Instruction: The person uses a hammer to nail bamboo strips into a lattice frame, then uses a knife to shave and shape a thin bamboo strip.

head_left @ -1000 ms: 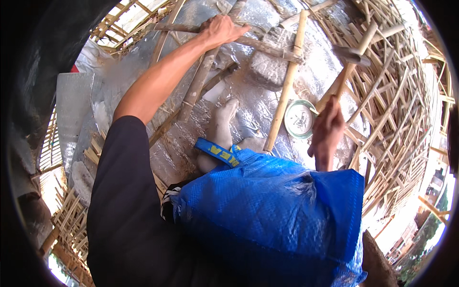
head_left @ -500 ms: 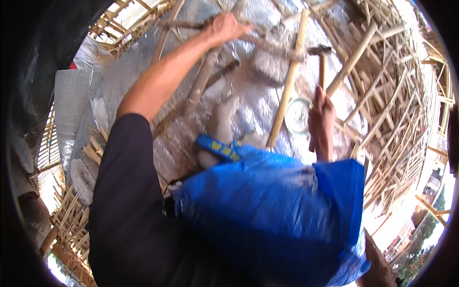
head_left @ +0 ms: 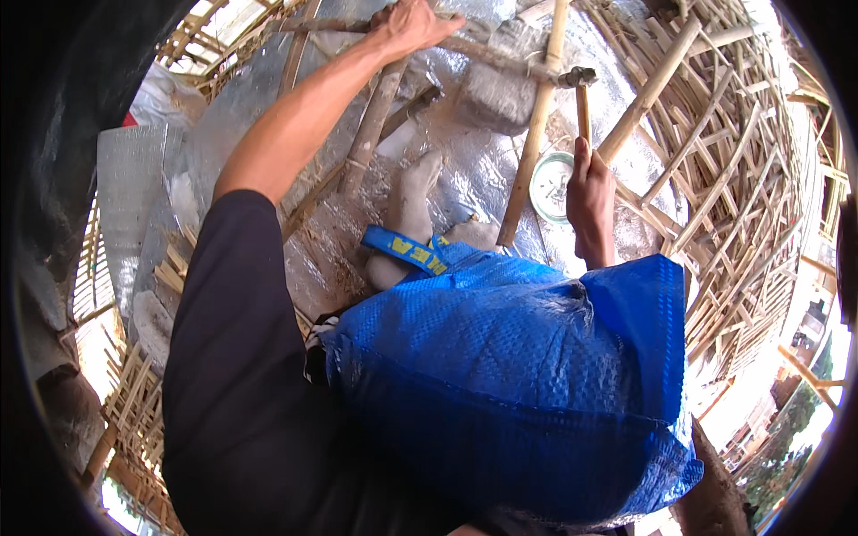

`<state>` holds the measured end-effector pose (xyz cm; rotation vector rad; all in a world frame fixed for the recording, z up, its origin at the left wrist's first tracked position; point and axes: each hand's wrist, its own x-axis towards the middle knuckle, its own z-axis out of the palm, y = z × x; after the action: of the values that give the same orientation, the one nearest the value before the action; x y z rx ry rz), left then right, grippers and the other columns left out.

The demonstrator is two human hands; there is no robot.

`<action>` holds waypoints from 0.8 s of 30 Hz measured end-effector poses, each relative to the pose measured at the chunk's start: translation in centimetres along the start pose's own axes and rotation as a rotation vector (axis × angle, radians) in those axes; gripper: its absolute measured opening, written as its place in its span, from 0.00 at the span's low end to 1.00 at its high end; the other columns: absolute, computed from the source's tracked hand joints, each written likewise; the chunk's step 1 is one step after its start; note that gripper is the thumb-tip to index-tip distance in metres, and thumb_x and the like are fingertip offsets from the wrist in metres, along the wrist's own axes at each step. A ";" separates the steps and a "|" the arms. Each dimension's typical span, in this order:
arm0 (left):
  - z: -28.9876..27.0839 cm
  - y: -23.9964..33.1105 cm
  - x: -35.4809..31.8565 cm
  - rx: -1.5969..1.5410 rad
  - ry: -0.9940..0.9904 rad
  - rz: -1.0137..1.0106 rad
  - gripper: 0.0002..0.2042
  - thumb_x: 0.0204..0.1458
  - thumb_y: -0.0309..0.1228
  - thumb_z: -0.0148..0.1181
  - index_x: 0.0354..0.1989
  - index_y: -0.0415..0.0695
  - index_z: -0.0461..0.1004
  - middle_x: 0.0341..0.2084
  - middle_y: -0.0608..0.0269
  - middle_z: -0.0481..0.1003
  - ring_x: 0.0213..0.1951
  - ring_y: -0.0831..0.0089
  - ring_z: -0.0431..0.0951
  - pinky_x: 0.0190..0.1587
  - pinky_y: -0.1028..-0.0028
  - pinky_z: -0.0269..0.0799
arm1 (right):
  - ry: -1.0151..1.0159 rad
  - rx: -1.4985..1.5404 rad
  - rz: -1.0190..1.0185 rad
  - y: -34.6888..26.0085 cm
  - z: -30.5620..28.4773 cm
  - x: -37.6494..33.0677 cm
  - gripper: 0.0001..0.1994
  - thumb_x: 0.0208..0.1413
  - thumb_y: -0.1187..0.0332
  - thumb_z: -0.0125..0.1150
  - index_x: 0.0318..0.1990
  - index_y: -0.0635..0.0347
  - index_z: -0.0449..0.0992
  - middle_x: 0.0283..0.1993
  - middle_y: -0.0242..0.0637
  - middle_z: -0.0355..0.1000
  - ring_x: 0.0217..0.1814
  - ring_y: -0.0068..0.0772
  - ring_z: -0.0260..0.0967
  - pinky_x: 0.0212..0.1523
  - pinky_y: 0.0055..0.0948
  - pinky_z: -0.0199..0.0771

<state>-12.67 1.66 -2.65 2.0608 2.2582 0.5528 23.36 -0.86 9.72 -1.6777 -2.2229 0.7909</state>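
Both hands are busy on the bamboo roof frame. Right hand [head_left: 592, 201] is closed around the wooden handle of a hammer [head_left: 581, 89], whose steel head sits at the joint where an upright bamboo pole [head_left: 534, 134] crosses a rough horizontal branch [head_left: 487, 49] near the frame's top edge. Left hand [head_left: 409, 25] grips that branch further left, fingers wrapped over it. Silver foil sheeting [head_left: 483, 179] lies beneath. Judging by this, nailing the joint is under way; further blows need the branch held steady and the head square.

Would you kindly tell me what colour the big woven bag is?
The woven bag is bright blue, with a yellow-marked strap; the head view shows it best.
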 end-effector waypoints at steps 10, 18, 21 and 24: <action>-4.4 2.8 -0.8 -0.188 -0.101 -0.289 0.35 0.55 0.60 0.58 0.05 0.47 0.61 0.02 0.69 0.58 0.07 0.79 0.57 0.07 0.71 0.51 | 0.090 0.197 0.024 -1.2 -0.9 -1.5 0.27 0.71 0.49 0.43 0.33 0.69 0.71 0.19 0.50 0.62 0.18 0.39 0.61 0.25 0.44 0.61; -6.4 3.6 0.4 -0.175 -0.093 -0.333 0.32 0.51 0.62 0.60 0.08 0.46 0.67 0.09 0.61 0.69 0.12 0.72 0.66 0.13 0.61 0.62 | -0.071 0.203 0.040 0.2 -3.7 -1.9 0.30 0.68 0.43 0.49 0.30 0.66 0.73 0.15 0.37 0.61 0.17 0.27 0.59 0.21 0.35 0.60; -9.4 5.2 0.7 -0.033 -0.217 -0.416 0.35 0.51 0.66 0.55 0.20 0.40 0.79 0.23 0.49 0.80 0.26 0.60 0.80 0.30 0.54 0.73 | 0.008 0.515 0.199 0.6 -6.5 -3.7 0.27 0.66 0.41 0.50 0.27 0.55 0.70 0.17 0.20 0.56 0.17 0.14 0.52 0.18 0.22 0.52; -11.8 6.3 1.6 -0.114 -0.154 -0.723 0.45 0.48 0.71 0.47 0.40 0.31 0.81 0.41 0.37 0.80 0.46 0.50 0.81 0.47 0.54 0.73 | 0.146 0.677 0.171 3.7 -8.8 -3.2 0.25 0.65 0.40 0.51 0.27 0.52 0.65 0.17 0.19 0.54 0.16 0.12 0.50 0.16 0.19 0.48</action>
<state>-9.96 0.82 10.53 1.0599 2.5551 0.4265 31.76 -0.81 15.25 -1.5145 -1.4786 1.2396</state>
